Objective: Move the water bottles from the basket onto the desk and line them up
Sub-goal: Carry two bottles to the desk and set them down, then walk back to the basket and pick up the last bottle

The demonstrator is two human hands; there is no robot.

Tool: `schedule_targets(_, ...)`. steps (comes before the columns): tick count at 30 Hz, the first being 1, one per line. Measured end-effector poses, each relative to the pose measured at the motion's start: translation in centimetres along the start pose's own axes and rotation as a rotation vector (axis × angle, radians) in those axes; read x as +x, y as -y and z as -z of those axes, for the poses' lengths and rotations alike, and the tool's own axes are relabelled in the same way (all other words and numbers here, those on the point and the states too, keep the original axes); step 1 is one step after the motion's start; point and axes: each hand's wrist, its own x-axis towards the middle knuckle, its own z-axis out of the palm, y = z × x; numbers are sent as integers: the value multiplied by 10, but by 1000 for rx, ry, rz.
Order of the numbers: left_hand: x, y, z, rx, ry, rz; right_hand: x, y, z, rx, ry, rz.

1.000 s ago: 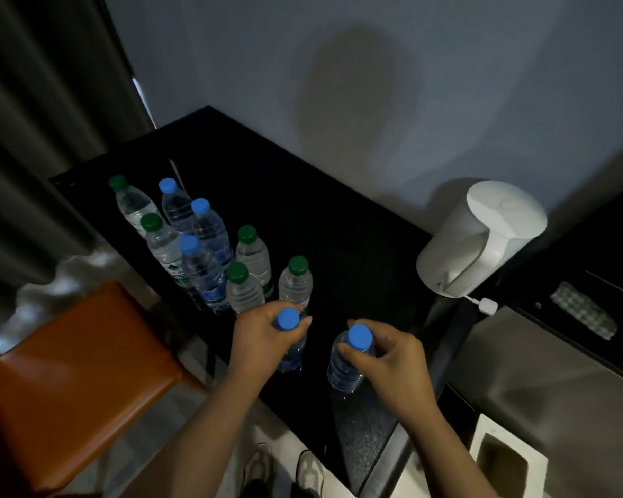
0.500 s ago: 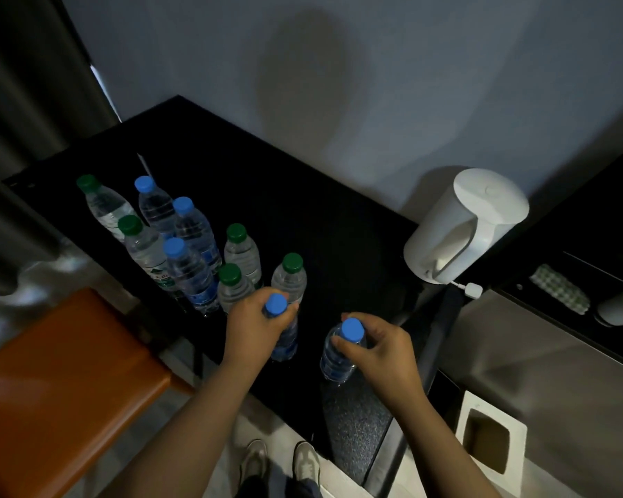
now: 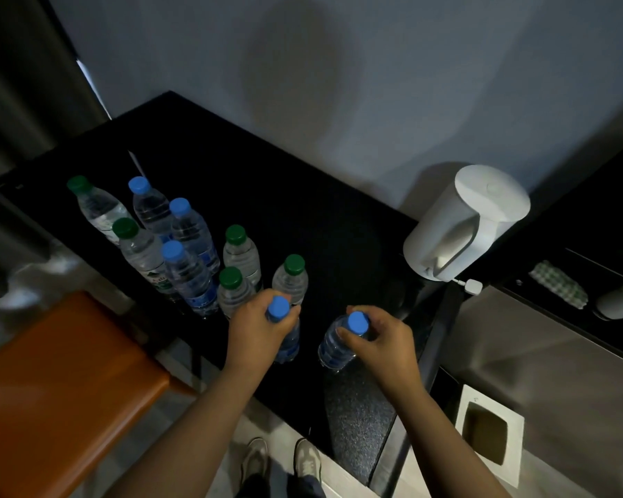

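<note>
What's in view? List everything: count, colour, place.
Bottles with green caps: five, clear, upright on the desk's left half.
Bottles with blue caps: five, clear; three among the green ones, two near the front edge, one in each hand.
Desk: one, black, against the wall.
Kettle: one, white, desk's right end.
Chair: one, orange, lower left.
Cloth: one, checked, dark shelf at right.
Shoes: two, pale, floor, bottom centre.
Left hand: grips a blue-capped bottle.
Right hand: grips the other blue-capped bottle.
</note>
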Motion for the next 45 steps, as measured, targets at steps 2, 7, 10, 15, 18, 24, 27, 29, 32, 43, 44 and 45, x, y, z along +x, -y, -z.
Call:
schedule_targets(2, 1, 0, 0, 7, 8, 1, -3, 2, 2, -45, 6, 6)
schedule_targets(7, 2, 0, 5, 21, 57, -11, -8, 7, 6, -238, 56, 5)
schedule_targets(10, 5, -2, 9, 60, 103, -32, -7, 12, 6, -383, 87, -24)
schedule_targets(15, 8, -5, 14, 128, 171, -64, -13, 15, 11, -583, 100, -115)
schedule_targets(18, 10, -7, 19, 167, 228, -89, -26, 14, 16, -697, 177, -171)
schedule_targets(24, 12, -28, 34, 324, 359, -293, -54, 14, 12, -752, 236, -220)
schedule_targets(27, 7, -46, 40, 365, 404, -434, -69, 15, 10, -754, 222, -256)
schedule_targets(29, -2, -54, 41, 362, 464, -507, -78, 18, 9, -741, 206, -313)
schedule_targets(32, -18, -59, 36, 370, 617, -539, -94, 20, 11, -709, 161, -394)
schedule_targets(43, -90, -70, -17, 589, 1032, -654, -188, 3, 49, -622, -7, -649)
schedule_targets(44, -98, -74, -23, 598, 1054, -672, -198, 0, 52, -605, -22, -671)
schedule_targets(45, -107, -77, -29, 609, 1073, -693, -208, -3, 56, -590, -43, -689)
